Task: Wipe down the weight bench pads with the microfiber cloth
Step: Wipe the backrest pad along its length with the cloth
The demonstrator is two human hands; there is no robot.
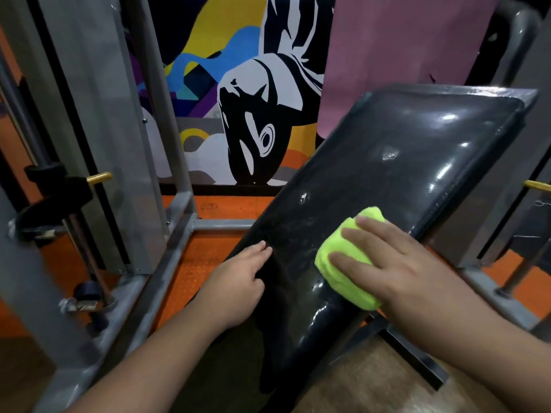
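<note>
Right hand (396, 263), fingers spread, presses folded yellow-green microfiber cloth (347, 260) flat on glossy black bench pad (402, 162); left hand (235, 284), fingers together, steadies its edge; overlapping strokes should work best

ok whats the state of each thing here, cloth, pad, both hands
microfiber cloth: folded into a wad, pressed flat on the pad under the right hand
bench pad: tilted, glossy, with wet-looking streaks and spots
right hand: palm down, fingers spread over the cloth
left hand: empty, fingers resting on the pad's left edge
yellow pin: sticking out of the frame on the left
</note>
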